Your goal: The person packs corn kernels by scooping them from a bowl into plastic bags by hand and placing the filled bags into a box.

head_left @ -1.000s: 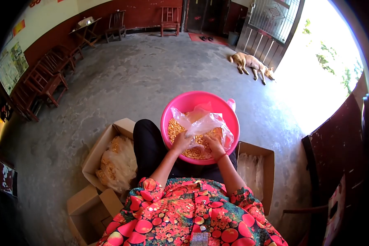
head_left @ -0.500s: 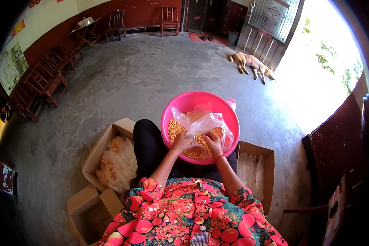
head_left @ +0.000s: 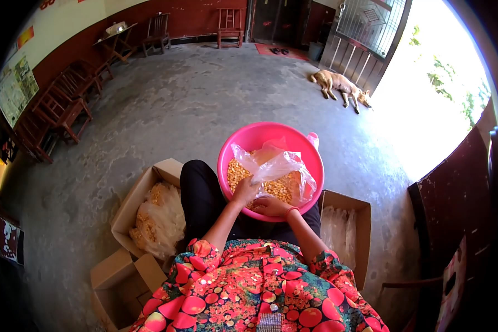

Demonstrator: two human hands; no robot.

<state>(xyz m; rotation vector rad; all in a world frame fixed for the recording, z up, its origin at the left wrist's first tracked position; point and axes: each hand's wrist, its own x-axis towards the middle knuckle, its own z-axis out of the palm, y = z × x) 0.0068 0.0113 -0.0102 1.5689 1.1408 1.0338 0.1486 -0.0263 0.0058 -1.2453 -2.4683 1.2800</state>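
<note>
A pink basin (head_left: 242,137) of yellow corn kernels (head_left: 237,174) rests at my lap. Inside it, a clear plastic bag (head_left: 279,166) lies with its mouth spread and kernels showing in and under it. My left hand (head_left: 245,191) is closed on the near left edge of the bag. Low at the basin's near side, my right hand (head_left: 271,206) points left, its fingers curved among the kernels just below my left hand. Its fingertips are partly hidden.
Left of my leg, a cardboard box (head_left: 131,195) holds filled plastic bags (head_left: 159,221); another open box (head_left: 113,276) stands nearer. A box (head_left: 362,221) with clear bags is at my right. A dog (head_left: 340,86) lies by the open door (head_left: 365,33). Wooden chairs (head_left: 66,113) line the left wall.
My right hand has left the bag's right side and moved down and left into the kernels near the basin's rim. My left hand stays at the bag.
</note>
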